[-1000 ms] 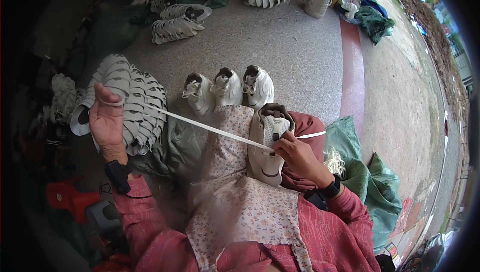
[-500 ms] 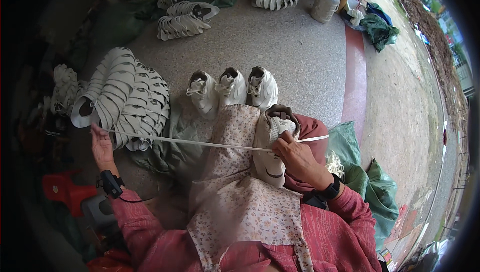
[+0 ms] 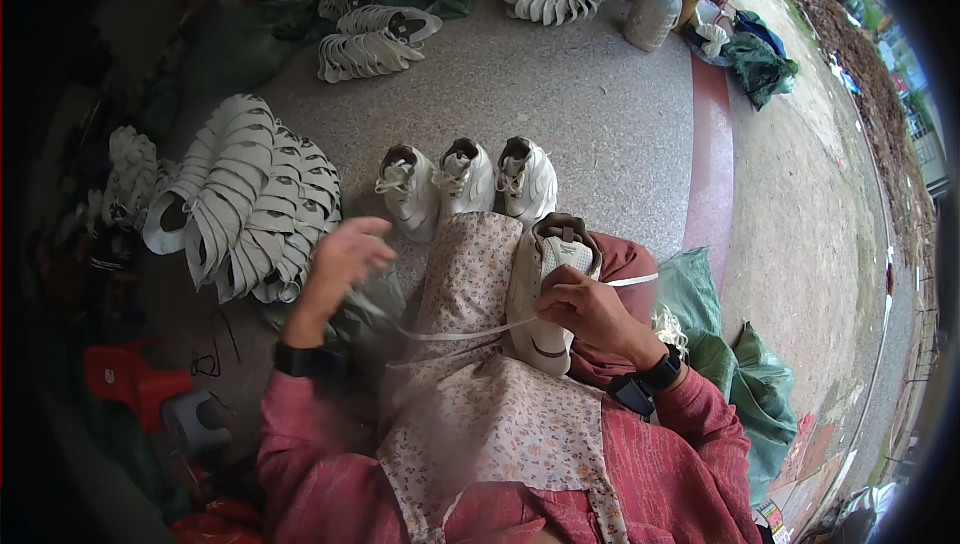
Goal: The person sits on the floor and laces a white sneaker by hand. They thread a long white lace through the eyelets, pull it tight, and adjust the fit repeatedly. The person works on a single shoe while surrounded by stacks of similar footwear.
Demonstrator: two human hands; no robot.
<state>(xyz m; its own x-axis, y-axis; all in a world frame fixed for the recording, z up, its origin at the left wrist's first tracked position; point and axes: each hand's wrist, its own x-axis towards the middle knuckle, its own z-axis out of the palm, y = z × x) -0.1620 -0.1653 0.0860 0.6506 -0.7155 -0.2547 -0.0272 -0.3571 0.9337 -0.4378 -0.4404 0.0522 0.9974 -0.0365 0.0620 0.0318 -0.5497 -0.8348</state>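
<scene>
White shoe [image 3: 529,296] by apron edge [image 3: 506,269], wide floor [image 3: 620,159]

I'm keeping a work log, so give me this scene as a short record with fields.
sneaker on lap: off-white, toe toward the person
shoelace: white, slack on the left side
left hand: raised, blurred; grip unclear
right hand: over the lap sneaker's front, fingers bent
ahead: three laced white sneakers in a row
far left: fanned stacks of shoe uppers
</scene>
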